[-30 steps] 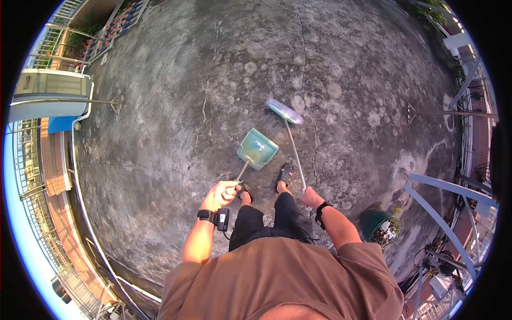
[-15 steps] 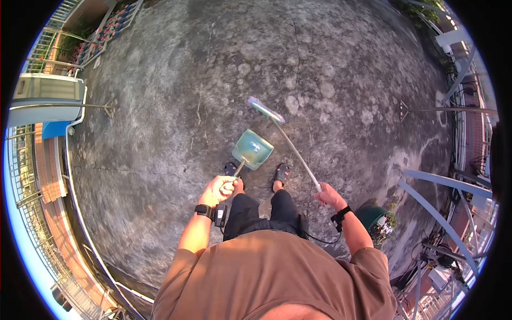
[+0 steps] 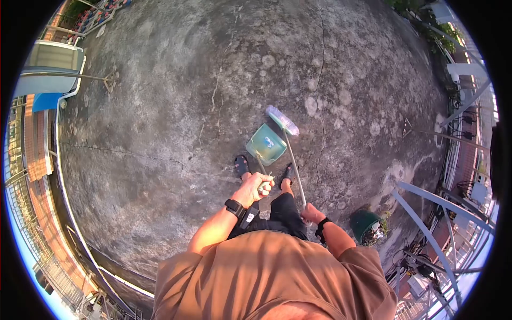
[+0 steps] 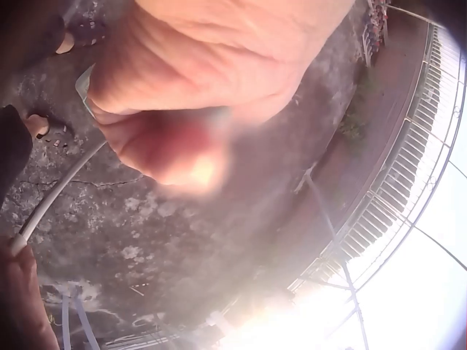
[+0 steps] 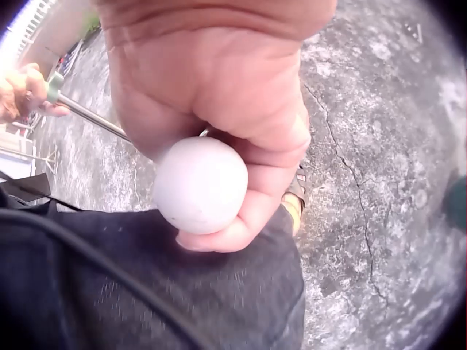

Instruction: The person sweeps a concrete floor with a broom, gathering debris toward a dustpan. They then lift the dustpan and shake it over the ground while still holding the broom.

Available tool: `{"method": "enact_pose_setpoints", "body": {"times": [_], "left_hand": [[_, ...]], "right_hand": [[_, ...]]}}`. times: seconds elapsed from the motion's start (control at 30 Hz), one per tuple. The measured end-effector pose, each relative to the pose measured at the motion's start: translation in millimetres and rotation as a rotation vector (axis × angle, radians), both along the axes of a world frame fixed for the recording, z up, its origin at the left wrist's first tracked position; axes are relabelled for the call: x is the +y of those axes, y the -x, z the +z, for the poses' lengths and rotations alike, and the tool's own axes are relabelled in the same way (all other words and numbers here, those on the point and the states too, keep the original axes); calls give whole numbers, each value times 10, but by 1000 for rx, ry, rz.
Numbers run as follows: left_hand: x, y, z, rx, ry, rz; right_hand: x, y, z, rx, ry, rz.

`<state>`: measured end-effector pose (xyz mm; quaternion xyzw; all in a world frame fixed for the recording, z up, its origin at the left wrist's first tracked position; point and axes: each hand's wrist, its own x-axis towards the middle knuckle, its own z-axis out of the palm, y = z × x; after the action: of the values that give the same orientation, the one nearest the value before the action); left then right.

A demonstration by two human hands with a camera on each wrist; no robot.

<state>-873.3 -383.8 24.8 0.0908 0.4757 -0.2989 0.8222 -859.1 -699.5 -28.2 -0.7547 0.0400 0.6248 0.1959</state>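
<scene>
Broom point(image 3: 293, 160) slants lengthwise, forward and slightly left, from right hand point(image 3: 313, 213).

Sticker point(image 3: 268, 142) on dustpan point(image 3: 257, 143): centre of the head view, blue and white, print too small to read
Label point(image 3: 249, 217) on black box point(image 3: 253, 210): lower centre, white, marks illegible
Readable text: none in any view

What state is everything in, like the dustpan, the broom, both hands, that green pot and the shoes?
Dustpan: held; whether raised, unclear.
Broom: held, head just beyond the dustpan.
Left hand: gripping the dustpan.
Right hand: gripping the broom.
Green pot: not empty.
Shoes: both worn.
</scene>
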Motion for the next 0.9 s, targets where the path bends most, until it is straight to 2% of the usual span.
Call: {"method": "enact_pose_setpoints", "body": {"times": [0.07, 0.13, 0.17, 0.37, 0.47, 0.57, 0.67, 0.7, 0.73, 0.8, 0.83, 0.9], "left_hand": [[65, -52, -121, -13, 41, 27], [119, -131, -156, 13, 42, 4], [141, -168, -78, -13, 14, 27], [235, -256, 40, -24, 81, 27], [219, -268, 56, -39, 89, 24], [221, -302, 112, 22, 180, 74], [120, -230, -9, 9, 247, 121], [72, -238, 6, 64, 177, 152], [37, -180, -87, 54, 265, 220], [-54, -228, 32, 52, 140, 137], [-97, -231, 57, 58, 133, 155], [-135, -276, 146, 56, 106, 148]], "right_hand": [[124, -47, 632, 223, -43, -120], [-63, 10, 755, 245, -53, -330], [3, -78, 979, 228, -18, -362], [44, -719, 1167, 67, -79, -268], [169, -1336, 944, -139, -79, -161], [205, -2107, 402, -320, -167, -48], [457, -2771, 87, -458, -116, 20], [549, -2969, -11, -429, -82, 170], [611, -3043, -101, -431, -88, 155], [712, -3098, -286, -474, -23, 96], [685, -3100, -363, -359, -26, 158], [430, -2769, -828, -322, 31, 139]]}}
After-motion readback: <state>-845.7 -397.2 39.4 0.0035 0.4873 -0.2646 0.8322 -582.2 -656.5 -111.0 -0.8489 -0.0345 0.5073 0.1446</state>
